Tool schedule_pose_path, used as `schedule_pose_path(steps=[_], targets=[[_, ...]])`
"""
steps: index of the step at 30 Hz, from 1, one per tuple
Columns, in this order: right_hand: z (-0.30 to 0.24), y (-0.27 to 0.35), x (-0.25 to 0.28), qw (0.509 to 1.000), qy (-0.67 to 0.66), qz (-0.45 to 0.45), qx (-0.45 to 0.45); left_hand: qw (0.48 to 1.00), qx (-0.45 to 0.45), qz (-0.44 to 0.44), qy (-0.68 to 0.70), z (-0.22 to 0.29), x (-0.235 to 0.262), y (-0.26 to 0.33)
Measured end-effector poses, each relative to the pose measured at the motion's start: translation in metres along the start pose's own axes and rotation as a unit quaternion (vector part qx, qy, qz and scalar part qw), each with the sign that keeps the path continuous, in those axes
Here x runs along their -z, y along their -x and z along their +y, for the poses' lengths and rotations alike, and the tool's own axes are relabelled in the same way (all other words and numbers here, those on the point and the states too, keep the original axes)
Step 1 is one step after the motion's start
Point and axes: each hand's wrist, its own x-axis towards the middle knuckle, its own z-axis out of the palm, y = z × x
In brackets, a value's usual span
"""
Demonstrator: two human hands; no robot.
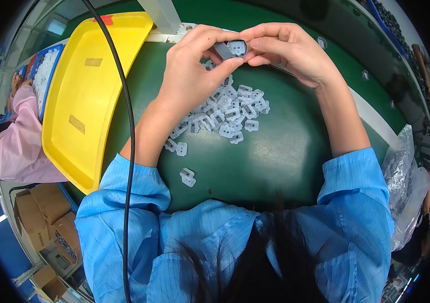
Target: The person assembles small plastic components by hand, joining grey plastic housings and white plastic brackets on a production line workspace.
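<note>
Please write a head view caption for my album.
Left hand holds a small gray part, right hand at its edge, over a green table, pale plastic pieces and a yellow tray nearby.

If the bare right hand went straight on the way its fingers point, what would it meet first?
The small, rounded grey plastic-looking piece with a translucent insert, held in the bare left hand. The right hand appears to be right at its edge, though depth leaves contact unclear.
</note>
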Motion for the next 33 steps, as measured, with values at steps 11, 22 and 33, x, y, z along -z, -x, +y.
schedule_pose_path(steps=[11,22,33], targets=[[0.001,0.000,-0.032,0.948,0.236,0.141,0.162,0.994,-0.076,0.056,-0.062,0.006,0.002,0.000],[-0.002,0.000,-0.021,0.957,0.256,0.069,0.118,0.998,-0.050,-0.030,0.009,0.000,0.014,-0.001],[0.000,-0.001,-0.033,0.991,0.004,0.069,0.116,0.998,-0.058,0.028,0.010,0.005,0.012,-0.002]])
